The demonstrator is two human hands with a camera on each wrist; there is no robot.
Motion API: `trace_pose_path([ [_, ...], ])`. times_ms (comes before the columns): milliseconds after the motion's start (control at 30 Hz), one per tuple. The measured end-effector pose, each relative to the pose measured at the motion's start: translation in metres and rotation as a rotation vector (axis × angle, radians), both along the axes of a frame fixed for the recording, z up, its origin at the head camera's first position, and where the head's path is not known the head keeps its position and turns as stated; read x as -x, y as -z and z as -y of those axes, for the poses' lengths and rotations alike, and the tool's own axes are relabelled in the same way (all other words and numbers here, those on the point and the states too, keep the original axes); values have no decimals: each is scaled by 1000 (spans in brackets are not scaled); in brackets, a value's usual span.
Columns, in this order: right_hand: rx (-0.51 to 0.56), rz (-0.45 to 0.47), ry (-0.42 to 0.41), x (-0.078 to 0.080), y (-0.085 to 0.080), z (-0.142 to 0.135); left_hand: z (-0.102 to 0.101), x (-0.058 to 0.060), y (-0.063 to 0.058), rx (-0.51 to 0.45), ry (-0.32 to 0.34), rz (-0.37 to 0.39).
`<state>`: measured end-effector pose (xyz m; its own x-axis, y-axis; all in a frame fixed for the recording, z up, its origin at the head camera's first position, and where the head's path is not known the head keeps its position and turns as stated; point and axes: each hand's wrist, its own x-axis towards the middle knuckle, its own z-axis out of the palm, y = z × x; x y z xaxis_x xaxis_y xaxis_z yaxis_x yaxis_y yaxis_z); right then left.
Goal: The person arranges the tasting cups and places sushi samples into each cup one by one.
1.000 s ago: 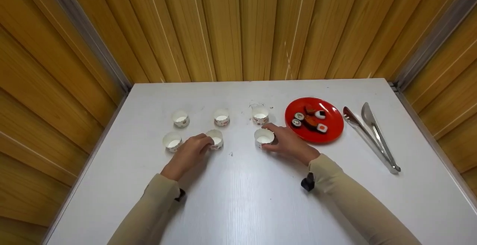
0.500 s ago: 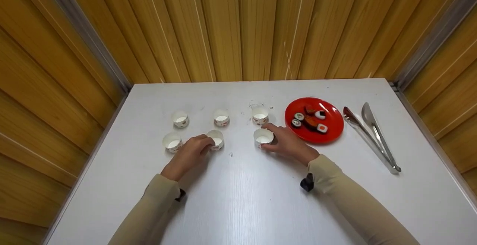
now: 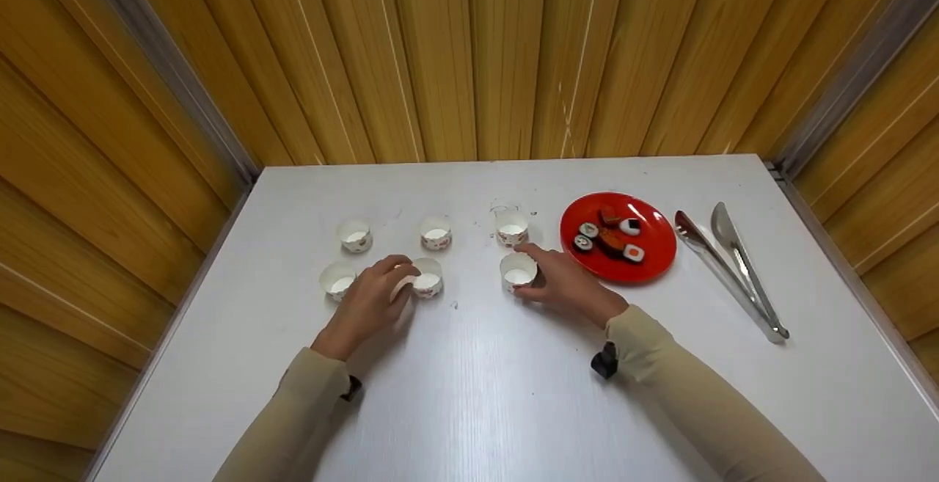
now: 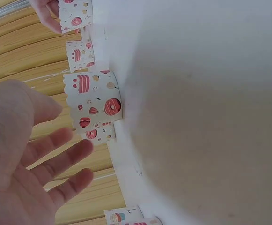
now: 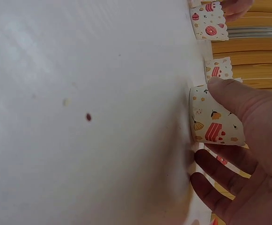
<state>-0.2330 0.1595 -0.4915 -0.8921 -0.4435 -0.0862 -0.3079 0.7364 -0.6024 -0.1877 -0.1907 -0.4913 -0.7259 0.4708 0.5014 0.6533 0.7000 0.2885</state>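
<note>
Several white paper baking cups, printed with cakes and donuts, stand upright in two rows. My left hand [image 3: 367,302] is beside the front middle baking cup [image 3: 428,284], its fingers loosely bent. In the left wrist view, a gap shows between those fingers and the baking cup [image 4: 94,99]. With thumb and fingers on either side, my right hand [image 3: 568,282] holds the front right baking cup [image 3: 516,282] on the table. In the right wrist view, the thumb [image 5: 229,93] lies against the side of this baking cup [image 5: 210,119]. My left hand partly covers the front left baking cup [image 3: 337,282].
Behind stand the back left [image 3: 356,240], back middle [image 3: 436,238] and back right [image 3: 512,232] baking cups. A red plate [image 3: 660,254] with several sushi pieces is right of my right hand. Metal tongs [image 3: 741,276] lie at the far right of the white table [image 3: 469,394].
The left fingers have loosened and drawn back leftward from the front middle baking cup, which sits slightly further right. My right hand has stayed at its baking cup.
</note>
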Motion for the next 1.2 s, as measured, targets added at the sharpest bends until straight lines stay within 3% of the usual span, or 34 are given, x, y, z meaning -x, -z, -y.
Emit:
trace_pose_path([
  [300, 47, -10, -25, 0, 1, -3, 18, -3, -3, -48, -112, -127],
  [500, 47, -9, -30, 1, -6, -7, 33, -5, -4, -92, -194, -147],
  [933, 57, -76, -103, 3, -19, -21, 63, -13, 4, -214, -405, -62],
  [1200, 32, -77, -68, 5, -27, -34, 75, -19, 7, -269, -496, 155],
])
